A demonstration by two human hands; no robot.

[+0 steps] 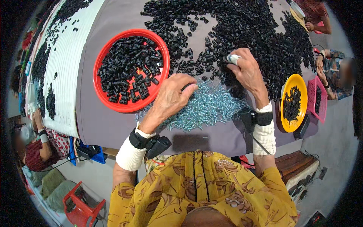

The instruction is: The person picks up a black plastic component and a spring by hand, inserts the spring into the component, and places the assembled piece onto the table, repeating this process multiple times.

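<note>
My left hand [171, 95] is closed, with a small black plastic part [185, 87] partly showing between thumb and fingers. It hovers at the left edge of a pile of small silvery-blue coil springs [206, 104]. Further right and higher, my right hand [247, 72] is pinched closed, with a white wrapping [233, 59] around one finger. Whatever sits in its fingertips is hidden. Beneath and beyond it spreads a large heap of black plastic parts [242, 28]. A red round tray [166, 53] of similar black parts stands just left of my left hand.
At the right edge are a yellow oval tray [284, 108] with black pieces and a pink basket [312, 90]. Co-workers' hands [320, 72] show at the right, another person [39, 142] at the left. A red chair [81, 206] stands at the lower left.
</note>
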